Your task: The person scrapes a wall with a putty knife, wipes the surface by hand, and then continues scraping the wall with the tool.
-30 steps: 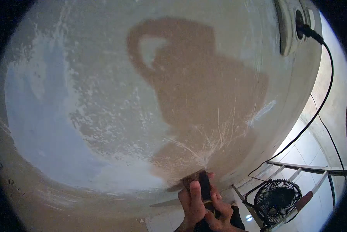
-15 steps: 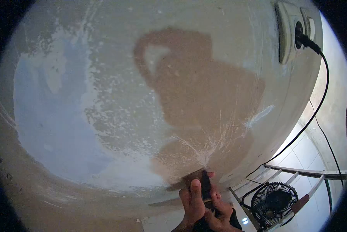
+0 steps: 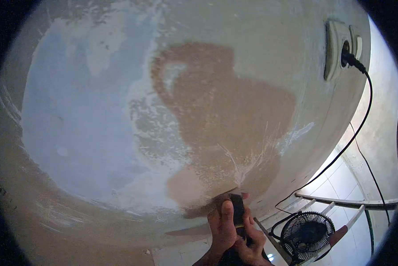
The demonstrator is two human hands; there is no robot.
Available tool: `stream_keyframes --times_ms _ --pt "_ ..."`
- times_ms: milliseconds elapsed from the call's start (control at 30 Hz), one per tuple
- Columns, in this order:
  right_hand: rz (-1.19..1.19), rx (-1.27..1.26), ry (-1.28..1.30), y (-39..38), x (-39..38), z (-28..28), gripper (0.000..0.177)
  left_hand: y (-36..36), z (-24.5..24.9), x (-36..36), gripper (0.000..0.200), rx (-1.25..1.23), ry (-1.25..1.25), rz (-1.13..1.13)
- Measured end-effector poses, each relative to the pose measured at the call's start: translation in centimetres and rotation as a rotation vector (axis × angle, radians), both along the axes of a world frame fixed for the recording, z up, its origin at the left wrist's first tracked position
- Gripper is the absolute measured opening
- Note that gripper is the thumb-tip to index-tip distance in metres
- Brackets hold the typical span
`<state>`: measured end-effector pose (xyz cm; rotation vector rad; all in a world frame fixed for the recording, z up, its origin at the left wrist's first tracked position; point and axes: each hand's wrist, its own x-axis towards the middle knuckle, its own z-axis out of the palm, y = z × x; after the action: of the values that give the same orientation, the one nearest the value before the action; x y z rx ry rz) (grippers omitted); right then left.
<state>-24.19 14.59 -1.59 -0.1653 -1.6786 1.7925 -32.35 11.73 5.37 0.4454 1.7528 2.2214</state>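
Note:
Both hands are together at the bottom centre, against the lower part of the wall. My left hand (image 3: 222,228) wraps round a dark tool (image 3: 237,208), its thumb pointing up along the side. On the right side of the same tool, my right hand (image 3: 252,237) has its fingers closed round it. The tool's top end is close to the wall (image 3: 252,106); whether it touches cannot be seen. Scratch marks fan out on the wall just above it. A large pale bluish-white patch (image 3: 83,115) covers the wall's left part, and a brown shadow falls on the middle.
A socket (image 3: 336,51) at the upper right holds a black plug, whose cord (image 3: 349,142) runs down the right side. At the lower right, a black fan (image 3: 309,232) is beside a ladder (image 3: 356,217) over white floor tiles (image 3: 334,179).
The view has shifted, so the pale patch lies further right and the socket lower. Both hands still grip the dark tool near the same spot, and the tool looks slightly more face-on.

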Motion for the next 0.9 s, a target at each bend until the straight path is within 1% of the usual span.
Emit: stream_keyframes --times_ms 67,100,133,167,300,367,400,433,467,500,567,600,667,700,733,767,800,867,900 --pt "0.094 0.001 -0.106 0.3 0.6 -0.4 0.052 -0.1 -0.3 0.0 0.055 0.019 -0.005 0.001" --pt "0.097 0.008 -0.113 0.1 0.5 -0.3 0.052 -0.5 -0.4 0.0 0.049 0.017 -0.008 -0.034" --pt "0.02 0.026 -0.094 -0.1 0.1 -0.1 0.052 -0.7 -0.5 -0.3 0.043 0.018 -0.01 -0.07" --pt "-0.057 0.039 -0.076 -0.4 -0.1 0.1 0.051 -0.8 -0.5 -0.5 0.043 0.024 -0.017 -0.068" --pt "-0.042 0.044 -0.098 -0.6 -0.3 0.5 0.054 -0.9 0.4 -0.6 0.044 0.053 -0.034 -0.115" --pt "-0.002 -0.167 -0.028 -0.9 -0.6 1.1 0.061 -0.8 1.1 -0.6 0.045 0.07 -0.066 -0.129" --pt "-0.003 -0.161 -0.035 -0.8 -0.3 0.8 0.061 -0.7 1.6 -0.5 0.045 0.046 -0.065 -0.113" --pt "-0.005 -0.13 -0.183 -0.7 0.3 0.3 0.058 -0.8 1.8 -0.3 0.045 0.017 -0.069 -0.095" --pt "-0.006 -0.097 -0.326 -0.8 0.6 0.0 0.059 -0.9 1.7 -0.2 0.045 0.017 -0.076 -0.095" --pt "-0.007 -0.094 -0.329 -0.8 0.4 -0.1 0.059 -1.1 1.6 -0.3 0.045 0.024 -0.081 -0.096" --pt "-0.146 0.125 -0.235 -0.6 -0.3 -0.2 0.073 -0.9 1.3 -0.5 0.045 0.04 -0.081 -0.099" --pt "-0.145 0.128 -0.238 -0.7 -0.3 -0.2 0.073 -0.9 1.1 -0.5 0.045 0.054 -0.068 -0.11" --pt "-0.116 0.017 -0.247 -0.7 -0.2 0.4 0.074 -1.0 0.7 -0.7 0.046 0.063 -0.06 -0.121" --pt "-0.114 0.012 -0.257 -0.8 0.1 1.0 0.074 -1.2 0.5 -0.6 0.046 0.055 -0.06 -0.141" --pt "-0.083 -0.028 -0.362 -0.9 0.0 3.2 0.072 -1.4 1.7 -0.9 0.046 0.048 -0.052 -0.164" --pt "-0.052 -0.06 -0.462 -0.8 0.0 3.8 0.071 -1.3 2.0 -1.0 0.046 0.051 -0.049 -0.164" --pt "-0.053 -0.057 -0.459 -0.8 -0.1 3.5 0.071 -1.3 2.2 -1.0 0.046 0.04 -0.06 -0.16" --pt "-0.075 -0.097 -0.261 -0.9 -0.2 1.9 0.069 -1.2 2.5 -0.8 0.046 0.025 -0.078 -0.15" --pt "-0.072 -0.099 -0.264 -1.0 -0.2 1.3 0.069 -1.0 2.8 -0.8 0.046 0.029 -0.075 -0.12"
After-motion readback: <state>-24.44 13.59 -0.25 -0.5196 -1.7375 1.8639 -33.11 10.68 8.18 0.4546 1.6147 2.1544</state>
